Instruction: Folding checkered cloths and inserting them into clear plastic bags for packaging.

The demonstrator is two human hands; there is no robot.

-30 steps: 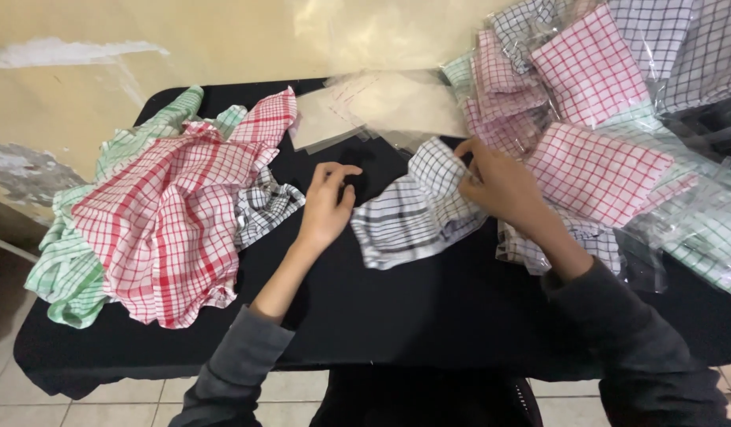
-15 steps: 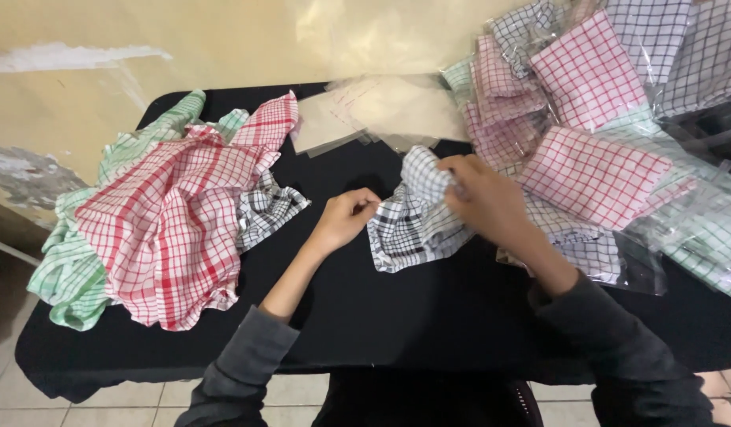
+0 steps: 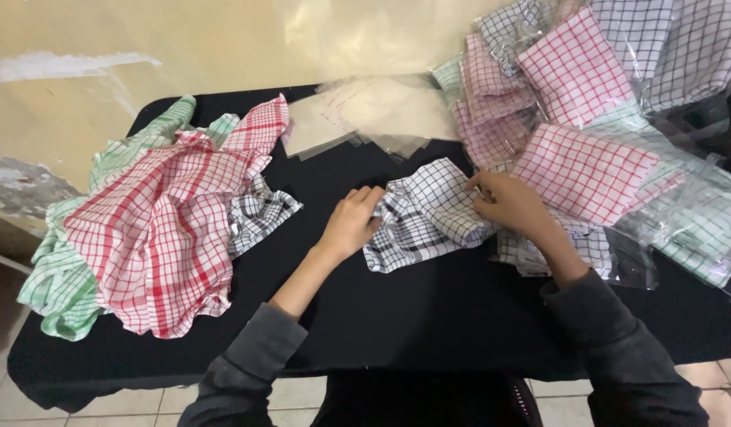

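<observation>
A black-and-white checked cloth [image 3: 425, 217] lies bunched on the black table [image 3: 397, 316], folded into a rough rectangle. My left hand [image 3: 351, 224] presses its left edge, fingers curled onto the fabric. My right hand [image 3: 512, 207] pinches the cloth's right end next to the packed cloths. Both hands hold the same cloth, which rests flat on the tabletop.
A loose heap of red, green and black checked cloths [image 3: 156, 229] covers the table's left side. Empty clear plastic bags [image 3: 365, 119] lie at the back middle. A pile of bagged folded checked cloths [image 3: 603, 134] fills the right side. Tiled floor [image 3: 144, 399] shows below the table's front edge.
The cloth was gathered from a wider spread into a tighter fold. My left hand moved right onto its edge, and my right hand shifted down to the cloth's right end.
</observation>
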